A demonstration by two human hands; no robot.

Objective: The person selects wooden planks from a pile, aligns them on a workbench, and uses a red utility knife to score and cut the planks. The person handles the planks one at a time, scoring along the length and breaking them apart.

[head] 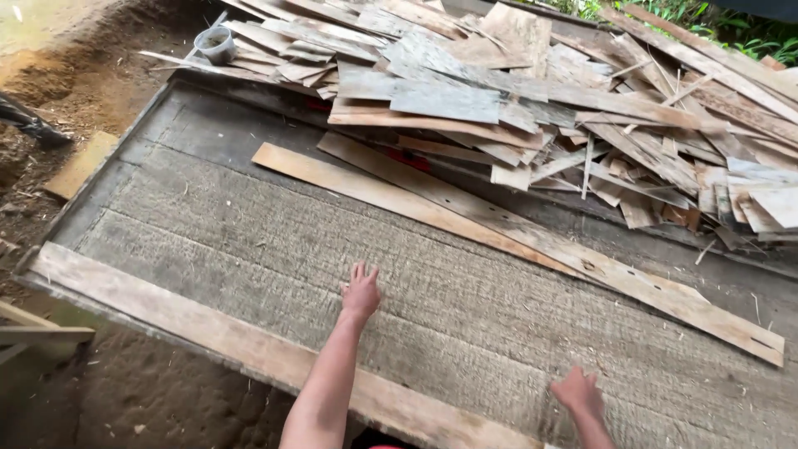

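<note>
My left hand (361,291) lies flat, fingers slightly apart, on a large rough grey panel (249,224) that fills the middle of the view. My right hand (577,391) rests palm down on the same panel near its lower right, holding nothing. A pale wooden board (208,328) runs along the panel's near edge, just under my left forearm. Beyond my hands, two long planks (499,229) lie diagonally across the panel, out of reach of both hands.
A big heap of scrap boards and splintered wood strips (582,108) covers the far right. A small grey cup-shaped pot (215,43) sits at the heap's left end. Bare dirt ground (58,91) lies to the left, with green plants (715,21) top right.
</note>
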